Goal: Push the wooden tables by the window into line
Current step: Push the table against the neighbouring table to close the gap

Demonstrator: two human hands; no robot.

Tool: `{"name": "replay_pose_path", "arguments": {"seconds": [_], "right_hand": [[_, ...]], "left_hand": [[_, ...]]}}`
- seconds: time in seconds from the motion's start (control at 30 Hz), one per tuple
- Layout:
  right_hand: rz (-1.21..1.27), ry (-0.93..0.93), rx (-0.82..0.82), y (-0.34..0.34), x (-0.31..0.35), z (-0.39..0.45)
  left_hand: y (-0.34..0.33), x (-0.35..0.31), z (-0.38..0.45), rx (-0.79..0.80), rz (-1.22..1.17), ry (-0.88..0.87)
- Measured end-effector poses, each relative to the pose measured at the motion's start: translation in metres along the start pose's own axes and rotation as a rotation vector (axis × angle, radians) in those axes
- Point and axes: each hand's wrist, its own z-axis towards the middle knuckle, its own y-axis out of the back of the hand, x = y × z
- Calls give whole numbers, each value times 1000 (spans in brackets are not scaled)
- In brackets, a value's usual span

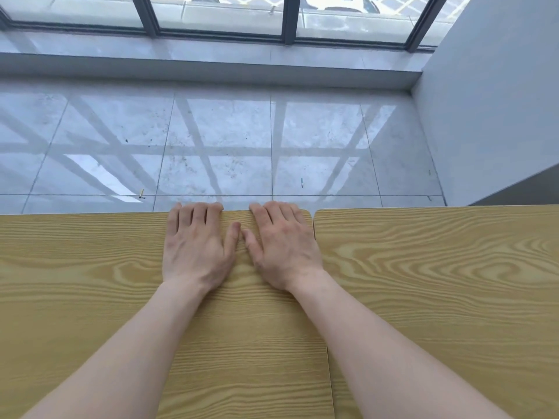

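Observation:
Two light wooden tables stand side by side before the window. The left table (75, 267) fills the lower left and middle; the right table (438, 267) fills the lower right. A narrow seam runs between them, and their far edges lie almost level, the right one slightly farther. My left hand (196, 249) and my right hand (281, 246) lie palm down on the left table near its far right corner. The fingers of both hands curl over the far edge, thumbs nearly touching.
Beyond the tables lies a grey tiled floor (227, 140) with a few small bits of litter, then a raised sill (211, 60) under the dark-framed window (290, 22). A pale wall (490, 101) closes the right side.

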Motion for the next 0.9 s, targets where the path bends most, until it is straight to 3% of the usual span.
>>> {"name": "replay_pose_path", "arguments": {"seconds": [0.5,0.9], "right_hand": [[-53,-14,8,1,2,-3],[-56,-143,318,59,39,-49]], "left_hand": [[-1,3,0,10,-54,-46],[61,11,-59,215,-135,-92]]}}
